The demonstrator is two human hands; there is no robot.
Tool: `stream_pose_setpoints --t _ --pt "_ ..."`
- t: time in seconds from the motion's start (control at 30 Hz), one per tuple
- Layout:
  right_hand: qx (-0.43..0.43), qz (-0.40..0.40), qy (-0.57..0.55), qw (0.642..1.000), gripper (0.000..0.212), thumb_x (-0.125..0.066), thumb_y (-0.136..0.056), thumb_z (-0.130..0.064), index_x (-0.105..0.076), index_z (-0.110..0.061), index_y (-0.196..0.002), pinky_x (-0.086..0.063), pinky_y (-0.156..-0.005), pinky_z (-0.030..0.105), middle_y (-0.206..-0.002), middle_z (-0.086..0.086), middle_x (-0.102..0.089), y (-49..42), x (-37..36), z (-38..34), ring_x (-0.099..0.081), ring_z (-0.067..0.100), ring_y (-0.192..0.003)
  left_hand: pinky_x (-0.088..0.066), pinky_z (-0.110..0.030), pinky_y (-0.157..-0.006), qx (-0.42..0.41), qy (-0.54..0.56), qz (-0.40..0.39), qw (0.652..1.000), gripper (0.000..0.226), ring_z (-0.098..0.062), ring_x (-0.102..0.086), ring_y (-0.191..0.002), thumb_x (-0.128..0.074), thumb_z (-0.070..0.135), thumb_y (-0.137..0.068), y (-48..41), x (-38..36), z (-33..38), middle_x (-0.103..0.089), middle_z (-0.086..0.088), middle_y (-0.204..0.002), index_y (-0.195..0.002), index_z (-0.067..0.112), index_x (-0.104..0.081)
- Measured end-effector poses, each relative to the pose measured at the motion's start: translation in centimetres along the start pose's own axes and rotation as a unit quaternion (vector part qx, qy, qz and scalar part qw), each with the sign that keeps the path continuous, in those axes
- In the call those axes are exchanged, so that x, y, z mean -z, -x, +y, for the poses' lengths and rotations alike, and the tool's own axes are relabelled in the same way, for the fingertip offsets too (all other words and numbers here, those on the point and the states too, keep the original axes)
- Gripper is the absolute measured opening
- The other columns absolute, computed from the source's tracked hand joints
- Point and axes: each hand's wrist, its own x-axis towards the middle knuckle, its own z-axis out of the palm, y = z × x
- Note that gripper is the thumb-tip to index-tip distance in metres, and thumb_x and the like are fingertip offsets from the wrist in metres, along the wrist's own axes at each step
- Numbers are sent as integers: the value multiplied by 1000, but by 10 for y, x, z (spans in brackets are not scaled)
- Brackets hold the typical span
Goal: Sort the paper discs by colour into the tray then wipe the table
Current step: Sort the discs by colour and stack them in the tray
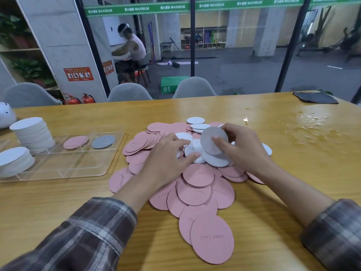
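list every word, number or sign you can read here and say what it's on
"MAXIMUM": repeated along the green banner at the top; the characters before each one are too blurred to read.
"01": on the green box.
Red sign on the pillar: text too small to read.
Second red sign to its right: too small to read.
Handwriting on the pink discs: too faint to read.

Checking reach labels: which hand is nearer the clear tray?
Left. The left hand rests on the disc pile just right of the tray; the right hand, pinching a grey disc, is farther right across the pile.
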Motion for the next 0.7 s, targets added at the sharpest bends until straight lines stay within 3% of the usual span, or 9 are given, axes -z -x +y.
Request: stream_pose_setpoints --t 0.07,0.17,0.23,0.33,0.47,0.6,0.7 --pt "-6 12 10 1000 9 -68 -95 -27 -71 -19 -92 -50 -70 34 -82 -6 -72 -1 2 0 -64 17 -80 -42 -35 -99 7 -29 -9 1000 52 -17 -50 -108 -73 57 -88 -1 -1 4 -55 5 -105 -128 23 -71" --pt "-18 13 8 1000 11 -65 -96 -27 -71 -18 -94 -51 -72 36 -84 -4 -72 0 1 -1 -65 19 -83 -40 -32 -95 20 -18 -18 999 50 -18 -49 -109 -77 53 -85 -1 3 7 -55 4 -108 -125 23 -72" --pt "-24 9 7 1000 12 -63 -97 -26 -71 -17 -93 -51 -73 35 -83 -3 -72 0 0 -1 -65 20 -82 -37 -25 -84 26 19 -13 999 45 -14 -51 -100 -82 46 -83 0 6 8 -59 5 -105 -122 26 -72" --pt "-32 11 19 999 14 -62 -98 -24 -71 -15 -93 -42 -62 20 -76 -5 -67 1 0 -1 -59 16 -75 -40 -9 -73 42 94 19 995 35 -7 -58 -84 -85 29 -83 2 9 8 -66 8 -94 -116 27 -73" --pt "-39 22 16 999 14 -61 -100 -24 -70 -16 -94 -39 -58 14 -74 -11 -63 0 1 -2 -55 7 -69 -48 -10 -64 75 186 71 977 21 -7 -65 -71 -79 12 -88 3 18 5 -71 1 -84 -104 26 -77" --pt "-49 12 -3 999 17 -58 -101 -26 -68 -19 -90 -40 -56 21 -66 -13 -58 0 2 -3 -52 8 -64 -59 -26 -74 98 292 70 949 19 -8 -65 -72 -77 11 -92 5 29 -1 -73 0 -86 -101 28 -80" --pt "-61 -18 -41 997 25 -53 -105 -28 -66 -13 -89 -49 -54 32 -63 -12 -49 3 2 -10 -53 18 -59 -61 -25 -76 107 345 67 930 16 -6 -69 -76 -78 9 -91 7 31 2 -76 6 -85 -101 21 -80"
